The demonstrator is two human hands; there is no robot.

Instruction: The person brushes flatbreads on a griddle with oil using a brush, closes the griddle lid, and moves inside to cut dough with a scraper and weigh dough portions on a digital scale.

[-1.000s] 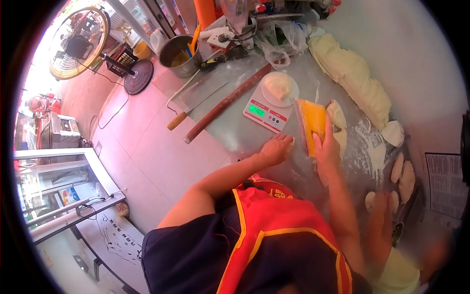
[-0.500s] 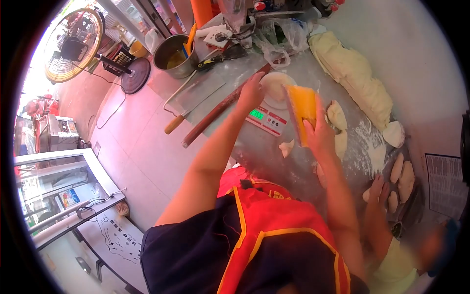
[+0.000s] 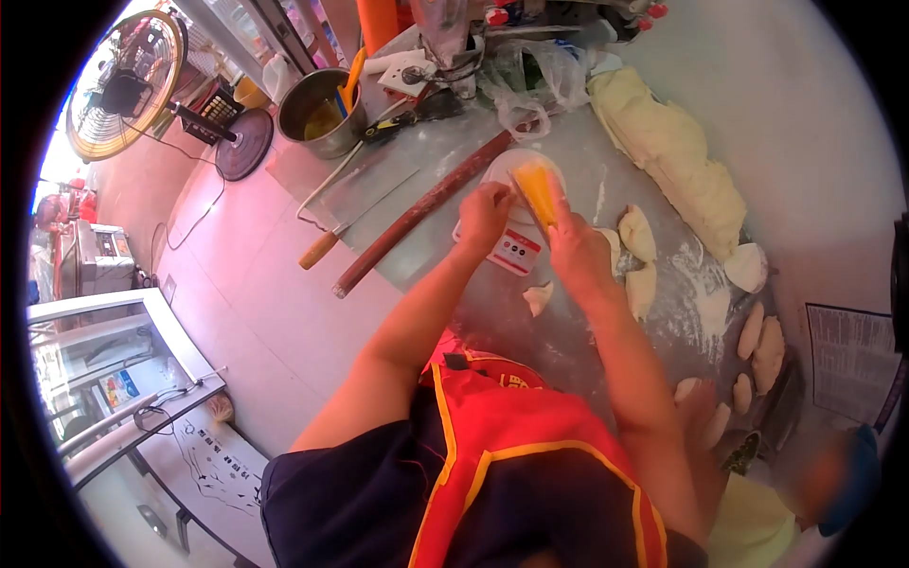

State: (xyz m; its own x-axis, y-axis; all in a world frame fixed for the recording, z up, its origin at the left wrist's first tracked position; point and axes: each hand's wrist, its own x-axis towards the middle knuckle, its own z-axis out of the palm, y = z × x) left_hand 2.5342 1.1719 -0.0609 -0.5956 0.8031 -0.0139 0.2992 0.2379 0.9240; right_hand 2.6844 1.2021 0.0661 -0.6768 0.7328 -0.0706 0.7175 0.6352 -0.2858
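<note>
My right hand [image 3: 579, 251] grips a yellow dough scraper [image 3: 536, 194], its blade tilted over the round white pan of a kitchen scale [image 3: 516, 252]. Beside that pan, at its near left edge, is my left hand [image 3: 487, 216]. Its fingers are closed together, and whatever they pinch is hidden. The scale's display is covered by my left hand. A small dough scrap [image 3: 538, 299] lies on the metal table just in front of the scale. Cut dough pieces [image 3: 636, 233] rest to the right of my right hand.
A long dough slab [image 3: 672, 156] lies at the back right, near scattered flour [image 3: 705, 293]. A rolling pin [image 3: 426, 213], a wooden-handled rod [image 3: 318, 250] and a metal pot [image 3: 322, 112] are on the left. A co-worker's hand [image 3: 696, 402] is by more dough pieces [image 3: 768, 353].
My left hand has drawn back from the pan's far left side to its near edge, covering the display. My right hand has moved left, bringing the scraper over the pan. The view has shifted slightly.
</note>
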